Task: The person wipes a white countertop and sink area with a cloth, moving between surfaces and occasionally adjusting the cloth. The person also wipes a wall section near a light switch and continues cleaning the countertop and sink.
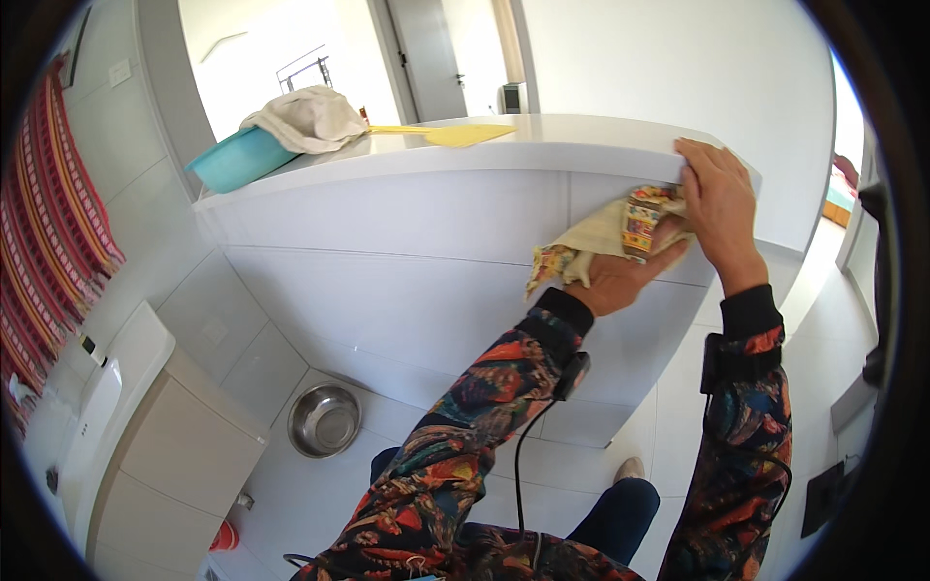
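My left hand (625, 279) presses a cream cloth with a colourful printed pattern (599, 232) against the upper right part of the white tiled half wall (407, 210). Part of that hand lies under the cloth, and its fingertips are hidden. Above and to the right, my right hand (719, 196) rests over the right end of the wall's pale ledge (596, 149), fingers on its edge. The cloth's right end reaches up to this hand; whether the hand touches it cannot be told.
On the ledge stand a teal basin (243, 160) with a beige cloth (309, 120) over it and a yellow fly swatter (468, 135). A steel bowl (325, 420) sits on the floor. At left are a white washbasin cabinet (182, 443) and a striped red woven hanging (54, 232).
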Demonstrator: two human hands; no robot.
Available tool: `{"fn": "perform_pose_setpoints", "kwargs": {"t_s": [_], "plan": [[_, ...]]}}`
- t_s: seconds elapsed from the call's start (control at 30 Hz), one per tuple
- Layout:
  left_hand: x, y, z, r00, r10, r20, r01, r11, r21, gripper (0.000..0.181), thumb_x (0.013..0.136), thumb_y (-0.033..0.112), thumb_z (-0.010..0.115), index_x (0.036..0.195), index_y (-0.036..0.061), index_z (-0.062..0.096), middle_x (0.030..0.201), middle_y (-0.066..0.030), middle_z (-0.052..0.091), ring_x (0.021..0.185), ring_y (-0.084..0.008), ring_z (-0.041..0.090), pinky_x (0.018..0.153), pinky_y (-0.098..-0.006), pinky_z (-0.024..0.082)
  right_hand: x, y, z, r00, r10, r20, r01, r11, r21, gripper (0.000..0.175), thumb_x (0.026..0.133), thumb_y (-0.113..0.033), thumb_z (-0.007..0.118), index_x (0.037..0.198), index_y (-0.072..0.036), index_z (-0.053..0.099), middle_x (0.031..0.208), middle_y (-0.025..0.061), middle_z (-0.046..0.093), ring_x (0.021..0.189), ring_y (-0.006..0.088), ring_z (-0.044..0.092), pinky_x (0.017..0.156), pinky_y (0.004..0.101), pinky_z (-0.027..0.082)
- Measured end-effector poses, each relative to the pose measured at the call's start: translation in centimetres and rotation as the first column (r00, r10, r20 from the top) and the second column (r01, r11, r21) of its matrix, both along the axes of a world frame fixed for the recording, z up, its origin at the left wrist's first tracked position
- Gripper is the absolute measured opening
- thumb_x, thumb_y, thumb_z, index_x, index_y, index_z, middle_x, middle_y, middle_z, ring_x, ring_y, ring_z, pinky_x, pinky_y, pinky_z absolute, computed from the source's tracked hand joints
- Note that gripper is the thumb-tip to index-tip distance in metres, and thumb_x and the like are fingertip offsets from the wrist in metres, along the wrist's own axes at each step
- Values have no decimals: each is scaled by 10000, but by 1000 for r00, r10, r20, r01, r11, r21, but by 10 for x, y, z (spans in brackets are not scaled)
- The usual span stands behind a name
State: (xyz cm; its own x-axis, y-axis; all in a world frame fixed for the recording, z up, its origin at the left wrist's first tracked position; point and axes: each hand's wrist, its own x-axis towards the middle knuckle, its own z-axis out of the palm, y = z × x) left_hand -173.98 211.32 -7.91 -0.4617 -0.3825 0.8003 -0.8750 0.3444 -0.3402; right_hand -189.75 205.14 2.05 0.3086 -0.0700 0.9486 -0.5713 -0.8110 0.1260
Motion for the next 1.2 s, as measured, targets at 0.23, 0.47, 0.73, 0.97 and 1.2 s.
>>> {"fn": "perform_pose_setpoints", "kwargs": {"t_s": [0.23,0.47,0.73,0.97,1.2], "plan": [[83,-6,-62,916,358,-182,-395,885,-247,433,767,94,683,1199,116,700,1224,-152,622,1293,-413,510,1012,-521,477,-60,-81,-64,995,-79,55,77,996,48,246,1000,-203,545,1175,-89,676,1177,85,685,1145,291,599,1143,432,353],[155,20,-102,669,619,-410,-725,665,-180,577,763,37,617,1336,99,597,1114,-210,583,1067,-424,568,899,-501,470,-120,-173,-138,977,-175,118,172,985,34,252,1024,-206,516,1184,-94,675,1191,80,685,1146,262,609,1185,441,308],[222,30,-123,547,548,-633,-792,583,-180,500,859,60,573,1359,58,550,1203,-250,582,1104,-447,552,945,-504,471,-192,-265,-222,958,-6,286,18,999,-41,247,1036,-193,497,1117,-45,677,1115,80,706,981,244,642,1031,388,422],[265,60,-154,358,416,-836,-798,600,-43,584,893,59,507,1473,77,441,1451,-243,456,1299,-449,464,1092,-452,391,-217,-263,-210,972,-142,189,196,932,-306,258,1039,-164,467,1078,-60,699,1039,77,724,938,225,651,1095,417,372],[263,50,-193,310,350,-884,-824,563,-66,599,891,60,486,1488,85,434,1467,-260,432,1308,-452,440,1093,-475,379,-174,-228,-176,966,-94,241,152,960,-236,236,1030,-188,495,1072,-80,701,1019,54,718,846,205,635,1016,396,402]]}}
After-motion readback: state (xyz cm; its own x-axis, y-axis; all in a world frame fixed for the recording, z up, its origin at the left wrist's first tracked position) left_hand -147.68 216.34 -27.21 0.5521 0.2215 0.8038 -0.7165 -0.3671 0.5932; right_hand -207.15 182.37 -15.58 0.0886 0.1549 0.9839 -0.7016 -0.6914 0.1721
